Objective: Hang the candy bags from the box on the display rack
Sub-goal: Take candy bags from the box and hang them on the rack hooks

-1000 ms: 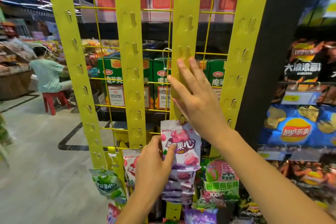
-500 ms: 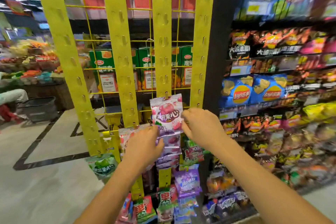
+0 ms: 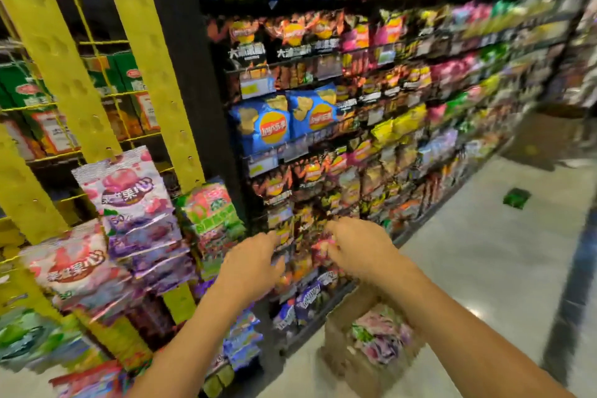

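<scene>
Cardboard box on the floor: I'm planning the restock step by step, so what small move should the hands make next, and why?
Probably lower the right hand to the cardboard box and pick up another candy bag. Both hands look empty, the left hand open in the air, the box below them holds bags, and the yellow strips have bare length above the hung pink bag.

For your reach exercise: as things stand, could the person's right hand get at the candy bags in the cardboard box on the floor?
Probably yes: the right hand hangs above the open cardboard box, with nothing covering the candy bags.
</scene>
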